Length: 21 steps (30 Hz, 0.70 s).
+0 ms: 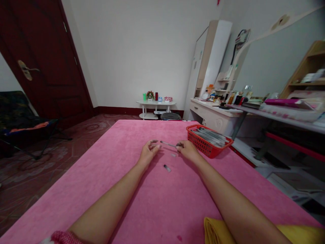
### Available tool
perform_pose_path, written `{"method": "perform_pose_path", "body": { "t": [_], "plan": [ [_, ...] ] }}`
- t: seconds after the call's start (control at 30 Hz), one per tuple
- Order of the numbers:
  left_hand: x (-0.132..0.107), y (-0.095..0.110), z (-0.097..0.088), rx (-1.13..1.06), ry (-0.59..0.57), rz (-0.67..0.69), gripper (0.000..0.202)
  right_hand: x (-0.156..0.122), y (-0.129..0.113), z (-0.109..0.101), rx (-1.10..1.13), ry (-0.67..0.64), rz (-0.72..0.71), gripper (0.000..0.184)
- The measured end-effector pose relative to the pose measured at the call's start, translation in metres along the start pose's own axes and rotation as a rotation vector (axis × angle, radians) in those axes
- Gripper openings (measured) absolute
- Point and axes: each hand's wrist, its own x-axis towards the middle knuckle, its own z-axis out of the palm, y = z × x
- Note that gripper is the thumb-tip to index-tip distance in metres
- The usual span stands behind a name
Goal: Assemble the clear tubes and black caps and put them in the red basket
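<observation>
My right hand [188, 149] pinches one end of a slim pen [168, 144] with a clear barrel, holding it just above the pink cloth. The pen's dark other end points left, close to the fingertips of my left hand [149, 151]. That hand has its fingers apart and curved, with a small gap between them and the pen. Below the pen a small pale piece [173, 155] lies on the cloth. Nearer to me lies a clear pen cap [167, 168] with a black end.
A red plastic basket [212, 150] full of pens stands right of my right hand. Folded yellow cloth [218, 232] lies under my right forearm at the near edge. Pink cloth [101, 179] covers the table. A cluttered dressing table [218, 113] stands at the right.
</observation>
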Motion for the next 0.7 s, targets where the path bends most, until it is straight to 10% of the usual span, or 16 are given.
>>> {"method": "perform_pose_path", "body": {
  "t": [0.1,0.27,0.37,0.7],
  "plan": [
    [0.002,0.004,-0.010,0.151,-0.100,0.011,0.035,0.004,0.023,-0.009,-0.158,0.103,0.093,0.013],
    [-0.005,0.009,-0.013,0.514,-0.721,0.033,0.038,0.006,0.041,-0.011,-0.315,0.099,0.150,0.015],
    [-0.010,0.005,-0.007,0.663,-0.848,0.113,0.028,0.006,0.043,-0.008,-0.355,0.072,0.131,0.017],
    [-0.006,-0.019,0.009,0.746,-0.303,0.341,0.026,0.003,0.039,-0.007,-0.406,0.060,0.142,0.019]
  ]
}}
